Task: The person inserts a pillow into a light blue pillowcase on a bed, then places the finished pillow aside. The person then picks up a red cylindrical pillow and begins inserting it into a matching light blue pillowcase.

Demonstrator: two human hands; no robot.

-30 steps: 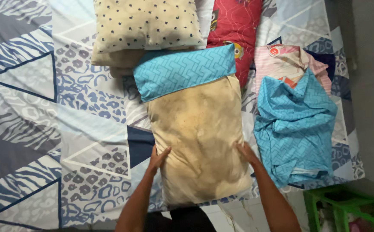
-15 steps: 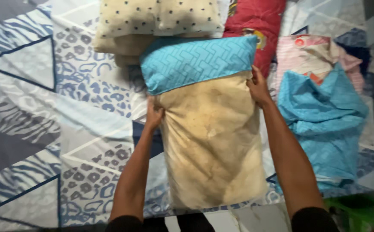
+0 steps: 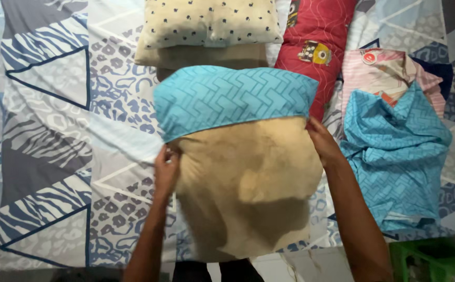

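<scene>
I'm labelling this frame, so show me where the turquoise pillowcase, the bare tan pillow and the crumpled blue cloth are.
turquoise pillowcase [image 3: 235, 99]: head view, middle of the patterned cover.
bare tan pillow [image 3: 245, 183]: head view, uncovered lower body.
crumpled blue cloth [image 3: 397, 156]: head view, centre of the heap.

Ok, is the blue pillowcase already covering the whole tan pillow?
No, the blue pillowcase covers only the far end; most of the tan pillow lies bare between the left hand and right hand.

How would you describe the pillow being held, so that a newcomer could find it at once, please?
On the bed with the blue patterned sheet, look to the middle, near the edge. The tan pillow is gripped at its sides by the left hand and right hand. Unlike its neighbours, it is bare and stained, with a turquoise pillowcase covering only its far end.
</scene>
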